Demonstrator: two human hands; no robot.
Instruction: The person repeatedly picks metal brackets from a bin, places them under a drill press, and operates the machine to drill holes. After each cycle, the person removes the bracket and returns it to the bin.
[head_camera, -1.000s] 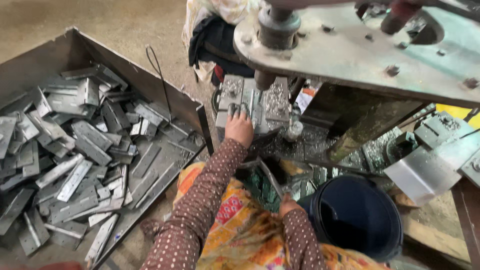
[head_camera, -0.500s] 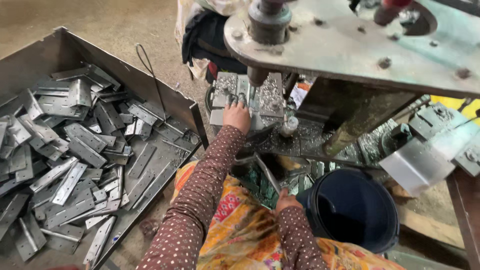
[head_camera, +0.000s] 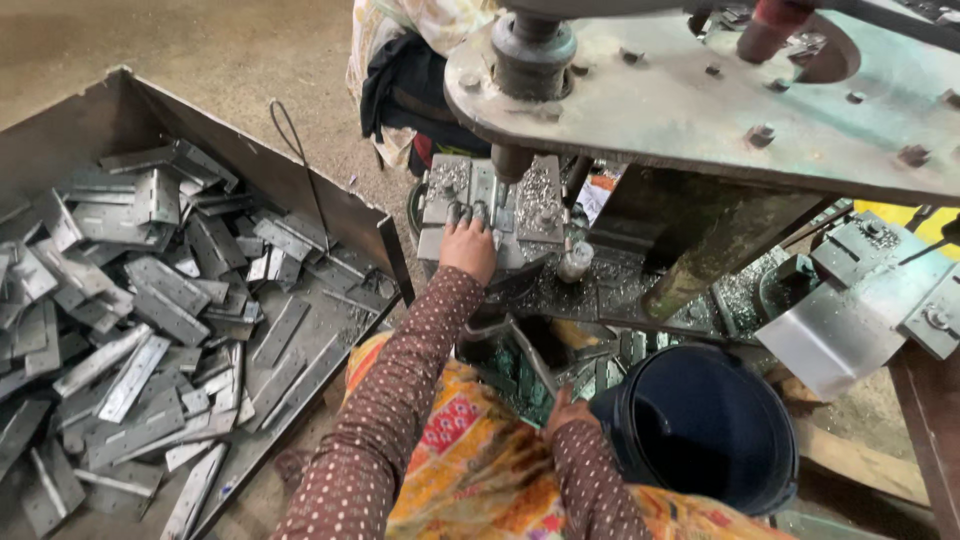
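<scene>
My left hand (head_camera: 468, 243) reaches forward and presses its fingers on a flat metal piece lying on the drill jig (head_camera: 488, 205), right beside the drill bit (head_camera: 505, 185) that comes down from the grey machine head (head_camera: 700, 95). Metal shavings cover the jig. My right hand (head_camera: 566, 412) rests low by my lap, at the edge of a tray of small metal parts (head_camera: 520, 365), its fingers curled; whether it holds a part is hidden. Both arms wear brown dotted sleeves.
A large metal bin (head_camera: 150, 300) full of flat hinge plates sits at the left. A dark blue bucket (head_camera: 700, 425) stands at the right of my lap. A bent steel sheet (head_camera: 850, 320) and machine parts lie at the far right.
My left hand has slid a little forward on the jig toward the drill bit. The view has shifted slightly; my right hand stays in place.
</scene>
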